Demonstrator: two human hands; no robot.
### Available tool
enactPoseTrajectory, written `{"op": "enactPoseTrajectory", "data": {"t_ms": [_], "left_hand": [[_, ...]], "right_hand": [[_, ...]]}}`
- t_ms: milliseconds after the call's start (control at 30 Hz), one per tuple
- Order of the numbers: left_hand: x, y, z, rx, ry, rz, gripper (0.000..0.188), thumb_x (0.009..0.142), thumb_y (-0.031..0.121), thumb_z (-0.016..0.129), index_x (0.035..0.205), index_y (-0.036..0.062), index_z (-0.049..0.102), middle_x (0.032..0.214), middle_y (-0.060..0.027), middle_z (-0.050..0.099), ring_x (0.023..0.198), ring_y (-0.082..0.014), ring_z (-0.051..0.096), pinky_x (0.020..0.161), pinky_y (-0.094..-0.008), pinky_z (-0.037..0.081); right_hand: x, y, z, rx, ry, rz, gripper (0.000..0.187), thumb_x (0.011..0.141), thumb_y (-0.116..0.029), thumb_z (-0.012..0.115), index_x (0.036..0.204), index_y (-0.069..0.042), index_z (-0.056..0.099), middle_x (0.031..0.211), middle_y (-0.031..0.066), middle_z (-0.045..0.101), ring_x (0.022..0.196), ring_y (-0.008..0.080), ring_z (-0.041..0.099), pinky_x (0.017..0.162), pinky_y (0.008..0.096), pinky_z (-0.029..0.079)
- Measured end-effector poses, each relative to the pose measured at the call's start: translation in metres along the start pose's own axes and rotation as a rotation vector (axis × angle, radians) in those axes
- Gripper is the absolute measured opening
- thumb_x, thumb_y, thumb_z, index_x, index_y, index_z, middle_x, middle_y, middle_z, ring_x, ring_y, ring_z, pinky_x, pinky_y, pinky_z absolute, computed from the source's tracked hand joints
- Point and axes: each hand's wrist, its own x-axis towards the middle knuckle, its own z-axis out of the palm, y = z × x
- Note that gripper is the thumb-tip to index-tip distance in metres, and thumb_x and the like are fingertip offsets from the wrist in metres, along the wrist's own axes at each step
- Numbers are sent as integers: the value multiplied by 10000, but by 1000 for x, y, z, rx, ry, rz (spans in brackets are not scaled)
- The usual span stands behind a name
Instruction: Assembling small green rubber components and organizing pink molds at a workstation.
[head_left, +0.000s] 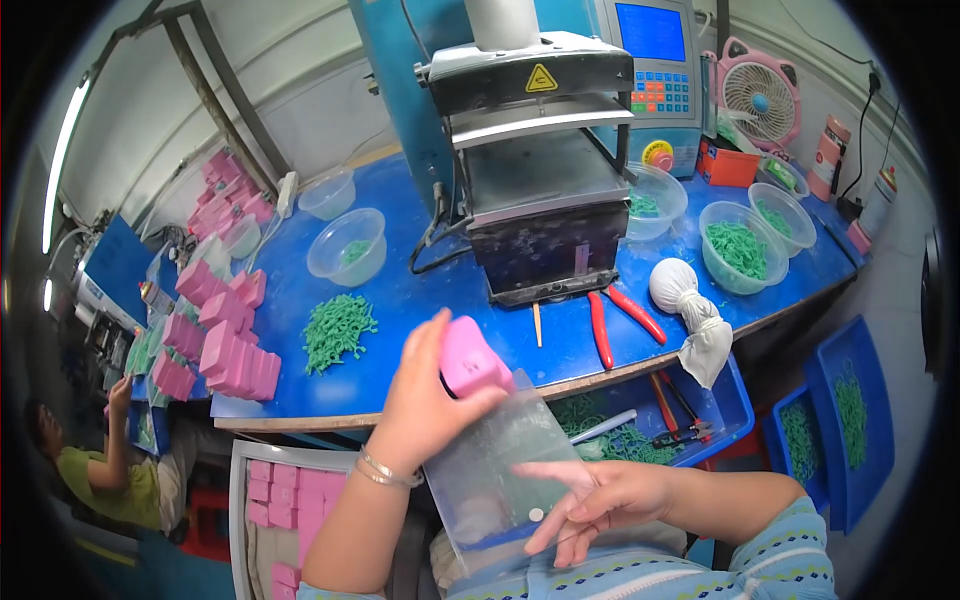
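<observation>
Pinched in the left hand, one pink rounded block at the upper edge of one clear plastic sheet; one right hand, fingers loosely spread over the sheet; one press, one yellow triangular warning label.

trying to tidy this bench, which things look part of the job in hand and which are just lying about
Likely part of the job:
- pink block, held in the left hand
- translucent plastic piece, by the right hand

Seemingly just lying about, untouched:
- red-handled tool
- pink fan
- spray can
</observation>
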Motion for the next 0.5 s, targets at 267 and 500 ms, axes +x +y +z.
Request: {"op": "enactPoseTrajectory", "data": {"t_ms": [267,500], "left_hand": [[-40,13,0,-145,220,279,705,566,289,835,1140,98,474,1182,-171,468,1128,-361,464,1000,-516,325],[-70,33,-3,82,289,559,359,656,294,762,972,285,592,1195,-96,444,1173,-384,420,1002,-604,298]], "right_hand": [[-3,16,-13,-212,25,-90,711,929,-77,470,1454,-112,-8,1240,241,499,1039,256,581,870,329,468],[-4,27,-27,-766,171,-168,432,942,-85,443,1356,-26,335,1213,166,549,1096,192,545,926,321,432]]}}
